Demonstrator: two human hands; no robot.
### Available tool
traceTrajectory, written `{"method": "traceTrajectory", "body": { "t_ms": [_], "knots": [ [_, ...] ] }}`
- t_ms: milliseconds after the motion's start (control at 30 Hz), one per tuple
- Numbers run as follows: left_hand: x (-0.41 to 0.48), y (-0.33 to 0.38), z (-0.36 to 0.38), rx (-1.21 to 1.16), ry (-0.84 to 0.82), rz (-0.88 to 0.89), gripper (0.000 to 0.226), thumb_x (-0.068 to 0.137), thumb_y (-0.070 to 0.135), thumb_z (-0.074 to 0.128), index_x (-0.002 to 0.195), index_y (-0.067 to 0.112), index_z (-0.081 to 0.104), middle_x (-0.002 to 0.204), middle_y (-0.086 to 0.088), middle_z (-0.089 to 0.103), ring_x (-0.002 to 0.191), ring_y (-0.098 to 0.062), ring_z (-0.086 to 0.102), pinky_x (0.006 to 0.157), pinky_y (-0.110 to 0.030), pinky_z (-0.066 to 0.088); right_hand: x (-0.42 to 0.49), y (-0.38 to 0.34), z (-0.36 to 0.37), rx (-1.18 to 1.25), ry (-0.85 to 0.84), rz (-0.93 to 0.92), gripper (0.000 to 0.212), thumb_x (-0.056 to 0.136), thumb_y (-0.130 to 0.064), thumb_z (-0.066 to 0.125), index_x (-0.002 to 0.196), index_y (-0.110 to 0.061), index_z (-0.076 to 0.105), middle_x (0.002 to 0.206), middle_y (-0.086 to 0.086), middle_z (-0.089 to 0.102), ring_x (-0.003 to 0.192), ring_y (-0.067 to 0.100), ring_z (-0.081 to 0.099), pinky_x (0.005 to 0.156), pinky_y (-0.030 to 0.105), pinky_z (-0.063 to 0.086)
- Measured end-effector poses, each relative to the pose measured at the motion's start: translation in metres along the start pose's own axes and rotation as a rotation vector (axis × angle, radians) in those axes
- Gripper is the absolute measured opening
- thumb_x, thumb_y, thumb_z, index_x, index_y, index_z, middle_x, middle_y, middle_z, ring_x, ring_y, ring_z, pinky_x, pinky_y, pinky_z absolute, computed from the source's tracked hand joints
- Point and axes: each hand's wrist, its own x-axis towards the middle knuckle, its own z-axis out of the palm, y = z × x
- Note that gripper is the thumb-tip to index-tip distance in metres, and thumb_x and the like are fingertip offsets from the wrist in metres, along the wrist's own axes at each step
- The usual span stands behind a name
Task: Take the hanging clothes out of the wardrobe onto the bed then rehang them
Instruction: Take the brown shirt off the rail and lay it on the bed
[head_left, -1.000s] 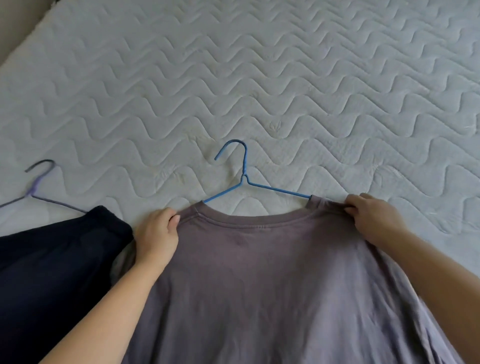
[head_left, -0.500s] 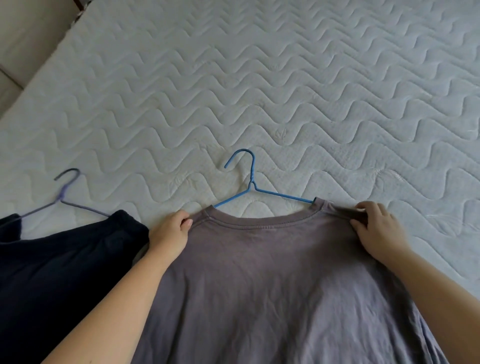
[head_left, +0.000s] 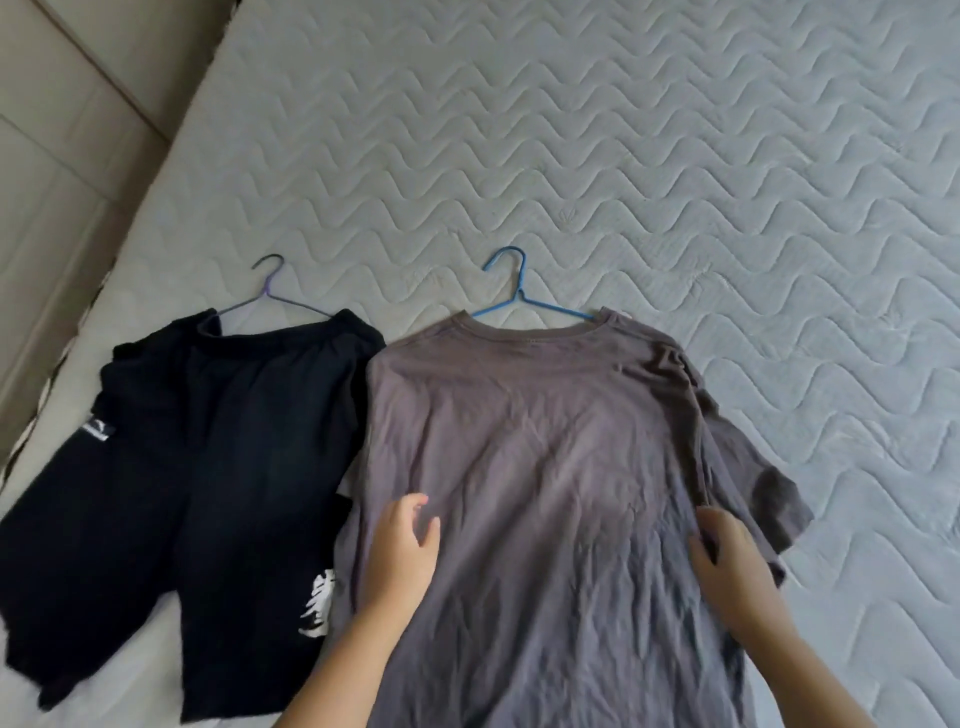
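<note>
— Where is the grey T-shirt (head_left: 545, 441)?
— Flat on the bed (head_left: 675, 156), on a blue hanger (head_left: 511, 291), beside a black garment (head_left: 234, 441).
— The hands?
— The left hand (head_left: 402, 551) rests on it, fingers loose; the right hand (head_left: 727, 564) pinches its side fold.

Beige surface (head_left: 67, 156) w/ dark seam lines, top-left corner.

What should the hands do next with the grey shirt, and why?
Probably take the blue hanger by its hook: the grey T-shirt already lies flat with the hanger in its collar, and the left hand is open.
</note>
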Motion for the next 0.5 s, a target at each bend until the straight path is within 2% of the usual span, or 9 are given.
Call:
{"method": "traceTrajectory", "body": {
  "t_ms": [67, 133, 200, 267, 333, 433, 500],
  "knots": [
    [-0.042, -0.010, -0.010, -0.130, -0.043, -0.152, 0.019, 0.089, 0.006, 0.053, 0.107, 0.009, 0.059, 0.103, -0.007, 0.061, 0.102, -0.024, 0.060, 0.078, -0.021, 0.039, -0.037, 0.007, 0.007, 0.152, 0.018, 0.071, 0.035, 0.086, 0.003, 0.052, 0.121, 0.002, 0.050, 0.116, 0.021, 0.058, 0.101, 0.033, 0.058, 0.088, 0.038, 0.043],
    [-0.083, -0.014, -0.022, -0.340, -0.046, -0.325, 0.018, 0.090, 0.002, 0.051, 0.106, 0.003, 0.058, 0.092, -0.009, 0.062, 0.086, -0.022, 0.061, 0.067, -0.022, 0.040, -0.074, 0.011, 0.008, 0.285, 0.009, 0.122, 0.032, 0.086, 0.006, 0.051, 0.118, 0.004, 0.050, 0.105, 0.020, 0.059, 0.088, 0.028, 0.055, 0.077, 0.029, 0.043],
    [-0.120, -0.014, -0.035, -0.494, -0.029, -0.454, 0.016, 0.091, 0.001, 0.046, 0.103, 0.004, 0.056, 0.083, -0.006, 0.062, 0.074, -0.016, 0.059, 0.061, -0.021, 0.038, -0.108, 0.016, 0.005, 0.384, -0.006, 0.172, 0.029, 0.086, 0.007, 0.050, 0.115, 0.002, 0.051, 0.096, 0.016, 0.058, 0.084, 0.027, 0.054, 0.061, 0.010, 0.043],
    [-0.152, -0.010, -0.047, -0.550, -0.049, -0.517, 0.014, 0.093, 0.003, 0.043, 0.098, 0.009, 0.054, 0.081, -0.002, 0.063, 0.072, -0.011, 0.059, 0.060, -0.023, 0.035, -0.134, 0.029, 0.004, 0.427, -0.018, 0.219, 0.029, 0.085, 0.009, 0.050, 0.114, 0.009, 0.051, 0.092, 0.017, 0.058, 0.085, 0.031, 0.057, 0.061, 0.003, 0.043],
    [-0.182, -0.003, -0.057, -0.530, -0.109, -0.513, 0.014, 0.093, 0.005, 0.042, 0.092, 0.013, 0.054, 0.081, 0.000, 0.063, 0.071, -0.010, 0.060, 0.060, -0.023, 0.035, -0.154, 0.045, 0.001, 0.411, -0.061, 0.274, 0.030, 0.085, 0.009, 0.051, 0.115, 0.012, 0.051, 0.089, 0.018, 0.058, 0.083, 0.034, 0.058, 0.058, 0.004, 0.043],
    [-0.224, 0.000, -0.073, -0.355, -0.173, -0.358, 0.014, 0.092, 0.006, 0.043, 0.091, 0.015, 0.055, 0.083, 0.000, 0.063, 0.070, -0.009, 0.059, 0.058, -0.015, 0.040, -0.186, 0.052, -0.018, 0.435, -0.134, 0.271, 0.022, 0.088, 0.008, 0.048, 0.109, 0.010, 0.051, 0.088, 0.021, 0.058, 0.070, 0.031, 0.054, 0.046, 0.014, 0.044],
    [-0.253, -0.004, -0.086, -0.206, -0.208, -0.246, 0.012, 0.091, 0.009, 0.046, 0.096, 0.016, 0.055, 0.089, -0.001, 0.064, 0.077, -0.012, 0.060, 0.070, -0.020, 0.046, -0.206, 0.051, -0.038, 0.452, -0.195, 0.242, 0.016, 0.090, 0.008, 0.044, 0.104, 0.003, 0.050, 0.089, 0.022, 0.058, 0.066, 0.027, 0.052, 0.047, 0.025, 0.038]
  ]
}}
